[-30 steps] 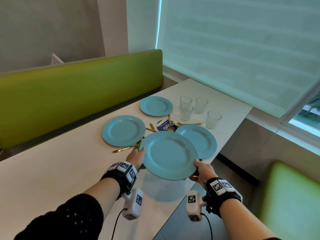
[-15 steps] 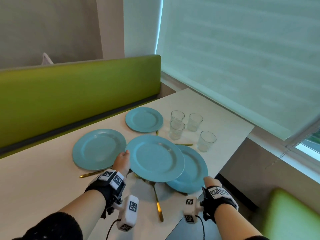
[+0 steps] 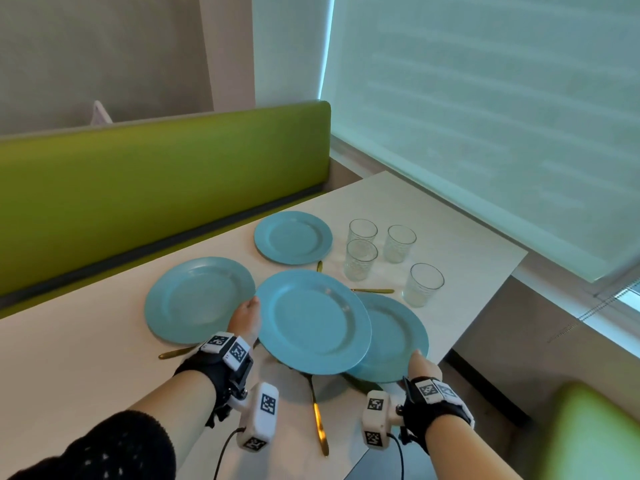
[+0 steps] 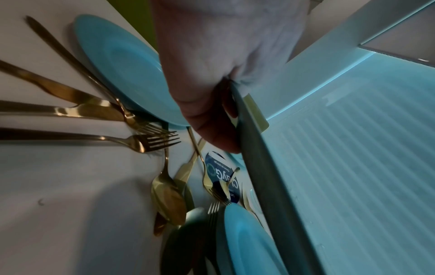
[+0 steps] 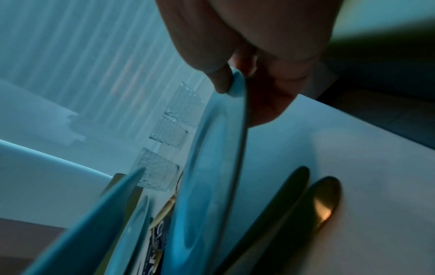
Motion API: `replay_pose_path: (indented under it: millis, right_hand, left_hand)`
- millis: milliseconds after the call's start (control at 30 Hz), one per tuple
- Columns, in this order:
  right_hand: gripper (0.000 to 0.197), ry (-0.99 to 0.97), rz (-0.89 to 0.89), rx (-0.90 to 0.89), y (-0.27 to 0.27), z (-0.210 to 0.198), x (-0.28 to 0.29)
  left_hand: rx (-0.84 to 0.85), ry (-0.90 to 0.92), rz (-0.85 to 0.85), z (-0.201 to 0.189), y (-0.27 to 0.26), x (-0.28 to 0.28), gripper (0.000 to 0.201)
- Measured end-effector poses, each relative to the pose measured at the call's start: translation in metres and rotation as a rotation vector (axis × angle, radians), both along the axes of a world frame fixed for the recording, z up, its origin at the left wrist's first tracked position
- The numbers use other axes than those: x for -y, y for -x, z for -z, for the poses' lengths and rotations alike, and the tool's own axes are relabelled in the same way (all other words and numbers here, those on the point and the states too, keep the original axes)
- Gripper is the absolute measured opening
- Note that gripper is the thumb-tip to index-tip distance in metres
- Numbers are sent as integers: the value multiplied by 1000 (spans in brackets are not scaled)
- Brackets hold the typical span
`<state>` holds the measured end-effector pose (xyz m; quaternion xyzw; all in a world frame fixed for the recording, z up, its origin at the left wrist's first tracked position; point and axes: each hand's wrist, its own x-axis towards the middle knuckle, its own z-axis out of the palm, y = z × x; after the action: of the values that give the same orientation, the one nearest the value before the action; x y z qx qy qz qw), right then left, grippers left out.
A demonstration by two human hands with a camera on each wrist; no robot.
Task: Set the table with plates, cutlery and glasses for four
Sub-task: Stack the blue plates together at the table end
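From above, the left hand (image 3: 246, 318) grips the rim of a raised blue plate (image 3: 313, 322) held clear of the white table (image 3: 62, 368), casting a shadow below; the right hand (image 3: 420, 367) pinches the near edge of a second plate (image 3: 398, 337) partly under the first; two more plates (image 3: 199, 299) lie toward the green bench (image 3: 156, 188); four glasses (image 3: 360, 259) stand by the window side; a gold spoon (image 3: 318, 419) lies near the table edge.

At the left wrist, fingers (image 4: 207, 119) curl round the plate rim, gold forks (image 4: 150, 143) and spoons scattered beneath.

At the right wrist, a thumb (image 5: 217, 78) and fingers clamp the blue rim, though blurred.
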<state>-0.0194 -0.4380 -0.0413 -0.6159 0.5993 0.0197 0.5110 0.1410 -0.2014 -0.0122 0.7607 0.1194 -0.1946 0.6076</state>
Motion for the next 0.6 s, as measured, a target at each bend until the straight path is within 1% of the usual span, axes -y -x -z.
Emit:
replay_pose_path:
  millis: [33, 100, 233, 300, 367, 467, 600]
  right_hand:
    - [52, -17, 88, 37, -2, -7, -2]
    - [52, 50, 87, 45, -2, -22, -5]
    - [49, 91, 102, 135, 1, -37, -5]
    - [48, 111, 117, 179, 2, -42, -8]
    - [48, 121, 142, 206, 3, -49, -14]
    - [47, 132, 161, 266, -1, -60, -33]
    - [48, 133, 128, 309, -4, -70, -63]
  left_hand:
    - [-2, 17, 14, 2, 0, 1, 44]
    - [-17, 36, 37, 3, 0, 4, 44]
    - [-14, 36, 78, -2, -1, 8, 48]
    - [0, 12, 82, -10, 0, 7, 47]
    - [18, -26, 76, -9, -1, 6, 46]
    - [60, -60, 73, -11, 2, 3, 45]
    - [73, -91, 91, -11, 7, -6, 45]
